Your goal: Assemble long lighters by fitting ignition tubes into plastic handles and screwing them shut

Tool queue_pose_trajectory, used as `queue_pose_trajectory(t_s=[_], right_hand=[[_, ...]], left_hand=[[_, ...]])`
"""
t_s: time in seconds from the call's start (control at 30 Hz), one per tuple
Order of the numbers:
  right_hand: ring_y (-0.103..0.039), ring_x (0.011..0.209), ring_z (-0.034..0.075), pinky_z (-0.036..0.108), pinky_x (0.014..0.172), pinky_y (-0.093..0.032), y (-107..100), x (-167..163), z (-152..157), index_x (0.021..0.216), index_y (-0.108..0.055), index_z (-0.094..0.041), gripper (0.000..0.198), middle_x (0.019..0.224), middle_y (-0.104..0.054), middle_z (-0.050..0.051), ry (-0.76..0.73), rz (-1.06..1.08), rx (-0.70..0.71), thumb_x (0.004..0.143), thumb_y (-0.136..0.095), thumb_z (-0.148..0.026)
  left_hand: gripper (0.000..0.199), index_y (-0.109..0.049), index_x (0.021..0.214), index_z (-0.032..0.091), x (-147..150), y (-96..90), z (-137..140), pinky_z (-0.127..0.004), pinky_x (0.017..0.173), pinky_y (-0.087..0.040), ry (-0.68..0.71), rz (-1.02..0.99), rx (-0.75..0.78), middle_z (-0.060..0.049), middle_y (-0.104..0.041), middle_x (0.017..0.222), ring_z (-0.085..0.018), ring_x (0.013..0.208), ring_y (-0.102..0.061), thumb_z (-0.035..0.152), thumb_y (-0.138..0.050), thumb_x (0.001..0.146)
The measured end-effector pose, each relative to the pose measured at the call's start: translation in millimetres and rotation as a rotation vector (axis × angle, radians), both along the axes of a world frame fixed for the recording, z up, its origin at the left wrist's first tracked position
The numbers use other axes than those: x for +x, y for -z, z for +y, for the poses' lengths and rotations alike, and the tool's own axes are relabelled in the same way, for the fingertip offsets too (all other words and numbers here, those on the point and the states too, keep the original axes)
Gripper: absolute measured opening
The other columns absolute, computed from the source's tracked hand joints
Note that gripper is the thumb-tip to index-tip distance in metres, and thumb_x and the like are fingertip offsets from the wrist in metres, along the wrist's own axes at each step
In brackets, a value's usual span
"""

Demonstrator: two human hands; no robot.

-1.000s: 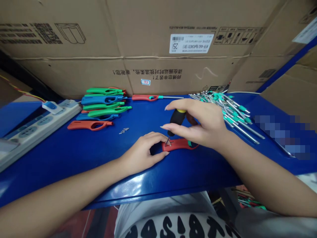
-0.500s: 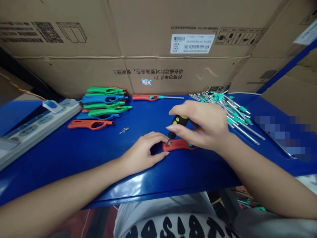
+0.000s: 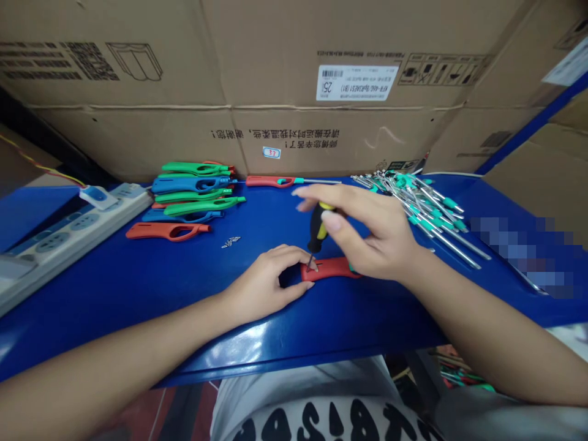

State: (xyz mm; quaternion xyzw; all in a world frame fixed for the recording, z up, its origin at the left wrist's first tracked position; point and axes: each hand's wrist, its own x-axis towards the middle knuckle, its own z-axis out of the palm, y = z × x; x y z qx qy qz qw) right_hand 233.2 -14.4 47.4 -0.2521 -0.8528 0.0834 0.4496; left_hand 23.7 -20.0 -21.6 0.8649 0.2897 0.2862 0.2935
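Note:
A red lighter handle (image 3: 331,268) lies flat on the blue table, its right end partly hidden behind my right hand. My left hand (image 3: 271,278) pinches its left end between thumb and fingers. In my right hand (image 3: 376,229) is a short black-and-yellow screwdriver (image 3: 316,229), nearly upright, with its tip at the handle's left end. Whether a screw sits under the tip I cannot make out. Several small screws (image 3: 230,242) lie in a little heap to the left of my left hand.
Green, blue and red lighter handles (image 3: 197,208) are piled at the back left, near a white power strip (image 3: 68,239). A red lighter with a metal tube (image 3: 269,181) lies at the back. Metal tubes with green parts (image 3: 436,211) form a heap at right. Cardboard (image 3: 275,79) stands behind.
The screwdriver has gone from slanted to more upright, and my right hand's fingers have turned and shifted left on its grip. My left hand and the red handle stay in place.

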Motion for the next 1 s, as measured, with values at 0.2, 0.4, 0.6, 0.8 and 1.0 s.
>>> queue_pose_trajectory(t_s=[0.2,0.4,0.6,0.8,1.0], right_hand=[[-0.067,0.074,0.010,0.022,0.065,-0.056,0.0,-5.1,-1.8,0.120,-0.066,-0.018,0.026,0.106,-0.073,0.005,-0.061,0.062,-0.118,0.098,-0.062,-0.031],[-0.070,0.083,0.015,0.028,0.078,-0.057,1.3,-0.1,-0.8,0.115,-0.068,-0.019,0.021,0.094,-0.075,0.004,0.075,-0.044,0.215,0.100,-0.056,-0.029],[-0.069,0.080,0.010,0.024,0.069,-0.058,3.1,-2.8,-0.6,0.141,-0.051,-0.017,0.036,0.117,-0.071,0.006,-0.117,0.008,-0.206,0.106,-0.042,-0.024],[-0.070,0.084,0.018,0.030,0.075,-0.057,2.7,0.2,1.6,0.112,-0.069,-0.019,0.031,0.094,-0.075,0.005,0.077,-0.068,0.224,0.090,-0.072,-0.040],[-0.069,0.080,0.010,0.027,0.074,-0.059,1.2,-1.1,-0.7,0.144,-0.049,-0.020,0.041,0.126,-0.069,0.008,-0.088,-0.003,-0.180,0.108,-0.030,-0.022]], left_hand=[[0.017,-0.068,0.104,0.019,-0.5,1.2,0.6,-0.032,0.095,-0.050,0.002,-0.002,0.014,-0.002,-0.073,0.107,-0.018,0.103,-0.067,0.017,-0.072,0.088],[0.019,-0.068,0.105,0.019,-0.4,1.7,0.6,-0.031,0.095,-0.050,-0.004,-0.006,0.020,-0.003,-0.073,0.108,-0.018,0.103,-0.067,0.017,-0.072,0.088],[0.015,-0.068,0.101,0.019,0.3,-0.4,0.6,-0.031,0.096,-0.049,0.006,-0.002,-0.002,-0.002,-0.073,0.106,-0.017,0.102,-0.067,0.016,-0.072,0.088],[0.019,-0.068,0.106,0.020,-0.6,3.5,0.3,-0.032,0.093,-0.051,-0.012,-0.013,0.028,-0.002,-0.075,0.106,-0.018,0.101,-0.069,0.017,-0.072,0.088],[0.013,-0.067,0.100,0.020,0.3,-1.0,0.3,-0.034,0.096,-0.050,0.005,-0.001,-0.019,-0.002,-0.073,0.107,-0.019,0.103,-0.067,0.017,-0.072,0.088]])
